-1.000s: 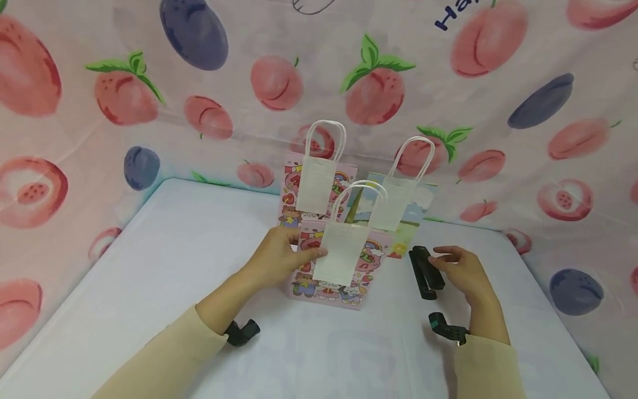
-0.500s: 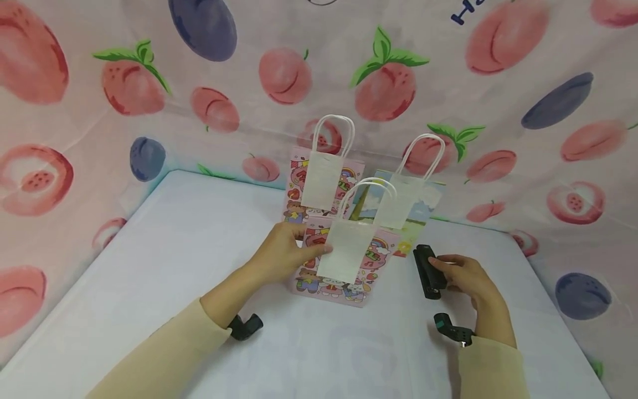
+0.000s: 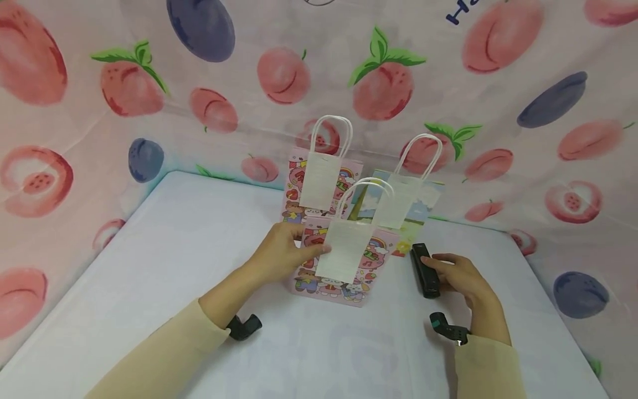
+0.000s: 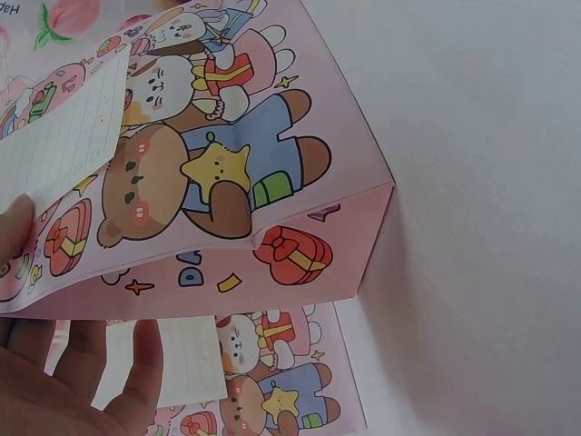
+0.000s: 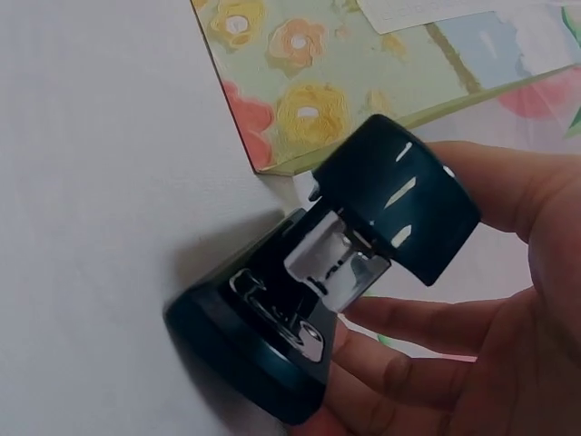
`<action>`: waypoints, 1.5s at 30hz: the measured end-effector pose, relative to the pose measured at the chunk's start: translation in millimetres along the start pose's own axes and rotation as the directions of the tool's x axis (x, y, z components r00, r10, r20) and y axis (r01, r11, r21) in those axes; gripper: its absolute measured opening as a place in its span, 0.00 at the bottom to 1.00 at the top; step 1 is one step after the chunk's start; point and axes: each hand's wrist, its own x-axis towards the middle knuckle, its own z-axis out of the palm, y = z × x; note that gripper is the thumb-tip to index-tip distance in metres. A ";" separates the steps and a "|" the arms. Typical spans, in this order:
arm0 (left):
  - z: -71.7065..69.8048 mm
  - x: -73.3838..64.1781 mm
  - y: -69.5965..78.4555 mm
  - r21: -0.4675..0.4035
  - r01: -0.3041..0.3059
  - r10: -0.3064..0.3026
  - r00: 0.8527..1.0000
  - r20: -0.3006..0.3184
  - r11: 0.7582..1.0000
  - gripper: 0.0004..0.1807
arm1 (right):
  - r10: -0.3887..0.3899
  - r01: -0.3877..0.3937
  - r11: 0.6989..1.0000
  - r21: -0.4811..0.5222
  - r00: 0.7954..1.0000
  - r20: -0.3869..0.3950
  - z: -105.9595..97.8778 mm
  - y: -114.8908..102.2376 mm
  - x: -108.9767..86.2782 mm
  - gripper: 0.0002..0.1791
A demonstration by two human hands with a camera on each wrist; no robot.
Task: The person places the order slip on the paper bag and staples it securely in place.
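Observation:
In the head view a pink paper gift bag [image 3: 381,252] with cartoon animals stands in front, a lined white card [image 3: 341,252] on its face below white rope handles [image 3: 366,182]. My left hand [image 3: 279,252] grips the bag's left side, thumb [image 4: 14,227] on the front and fingers behind. A black stapler [image 3: 426,271] is to the right of the bag, held by my right hand [image 3: 466,277]. The right wrist view shows the stapler's arm [image 5: 395,200] raised over its base [image 5: 245,336], thumb on one side of the arm and fingers around the other.
Behind stand another pink gift bag [image 3: 291,191] and a gift bag with a landscape print [image 3: 418,213], each bearing a white card. A peach-printed cloth [image 3: 224,160] hangs beyond the white table [image 3: 199,238].
My right hand has closed round the stapler, whose body has turned slightly and now looks narrower. The left hand keeps its grip on the front bag; the head view has shifted a little.

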 end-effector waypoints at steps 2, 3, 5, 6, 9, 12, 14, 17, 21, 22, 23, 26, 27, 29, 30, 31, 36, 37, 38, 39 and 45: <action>-0.2 -0.4 -0.5 0.000 -0.001 0.001 1.000 0.000 1.000 0.11 | -0.008 0.008 1.000 0.009 1.000 -0.001 0.1 0.1 -0.2 0.54; -0.2 -0.6 -0.7 -0.003 -0.002 0.002 1.000 0.002 1.000 0.11 | -0.013 0.013 1.000 0.013 1.000 -0.004 0.1 0.3 -0.4 0.53; -0.3 -0.8 -1.7 -0.011 -0.001 0.001 1.000 0.005 1.000 0.11 | -0.020 0.020 1.000 0.016 1.000 -0.020 -0.2 0.2 -1.4 0.53; -0.4 -0.7 -2.4 -0.013 0.000 0.000 1.000 0.006 1.000 0.11 | -0.024 0.024 1.000 0.016 0.999 -0.031 -0.7 0.1 -2.1 0.53; -0.5 -0.5 -3.5 -0.016 -0.002 0.002 1.000 0.008 1.000 0.12 | -0.035 0.037 0.999 0.028 0.996 -0.082 -4.1 -0.9 -4.7 0.53; -0.7 -0.2 -3.0 -0.017 -0.007 0.007 1.000 0.008 1.000 0.12 | -0.043 0.053 0.997 0.058 0.987 -0.153 -8.6 -3.8 -7.9 0.53; -0.7 -0.1 -2.1 -0.021 -0.010 0.010 1.000 0.011 1.000 0.12 | -0.045 0.064 0.994 0.089 0.977 -0.208 -11.3 -7.4 -11.0 0.52; -0.9 0.0 -1.8 -0.024 -0.010 0.010 1.000 0.011 1.000 0.12 | -0.041 0.093 0.983 0.160 0.953 -0.301 -14.5 -14.9 -17.1 0.50; -1.2 0.1 -1.9 -0.024 -0.016 0.016 1.000 0.016 1.000 0.12 | -0.008 0.145 0.945 0.293 0.907 -0.422 -17.5 -29.5 -27.8 0.46; -1.3 0.2 -2.0 -0.022 -0.016 0.016 1.000 0.016 1.000 0.12 | 0.003 0.163 0.928 0.334 0.895 -0.446 -18.5 -33.4 -30.8 0.45; -1.4 0.2 -1.9 -0.023 -0.015 0.015 1.000 0.018 1.000 0.12 | 0.016 0.184 0.906 0.381 0.885 -0.465 -19.2 -37.6 -34.3 0.44; -1.7 0.1 -1.3 -0.026 -0.009 0.010 1.000 0.020 1.000 0.12 | 0.026 0.262 0.827 0.498 0.867 -0.498 -21.9 -48.6 -45.8 0.42; -1.9 0.1 -1.1 -0.027 -0.008 0.009 1.000 0.020 1.000 0.12 | 0.020 0.291 0.798 0.527 0.863 -0.505 -22.8 -51.8 -49.9 0.41; -2.0 -0.1 -0.6 -0.033 -0.006 0.007 1.000 0.022 0.999 0.12 | 0.002 0.345 0.739 0.579 0.858 -0.513 -23.9 -57.9 -58.5 0.40; -2.0 -0.2 -0.4 -0.035 -0.006 0.007 1.000 0.022 0.999 0.13 | -0.014 0.373 0.715 0.591 0.853 -0.522 -23.8 -60.8 -62.3 0.39; -2.0 -0.2 -0.4 -0.038 -0.004 0.005 1.000 0.023 0.999 0.13 | -0.030 0.405 0.687 0.603 0.846 -0.533 -23.2 -63.9 -65.9 0.38; -1.6 0.1 -1.1 -0.044 0.000 0.001 1.000 0.021 0.999 0.13 | -0.098 0.542 0.538 0.645 0.801 -0.591 -16.8 -78.5 -83.9 0.33; -1.5 0.2 -1.3 -0.044 0.000 0.001 1.000 0.020 0.999 0.13 | -0.113 0.561 0.507 0.654 0.796 -0.595 -15.5 -81.0 -87.4 0.33; -1.4 0.3 -1.3 -0.043 -0.001 0.002 1.000 0.019 0.999 0.12 | -0.129 0.579 0.480 0.659 0.790 -0.600 -13.9 -83.5 -91.1 0.32; -1.4 0.3 -1.4 -0.046 -0.002 0.003 1.000 0.020 0.999 0.12 | -0.150 0.603 0.449 0.659 0.778 -0.610 -12.0 -86.1 -94.8 0.31; -1.7 0.0 -1.4 -0.054 -0.006 0.008 1.000 0.023 0.999 0.12 | -0.366 0.744 0.335 0.579 0.669 -0.647 -0.1 -100.3 -114.3 0.25</action>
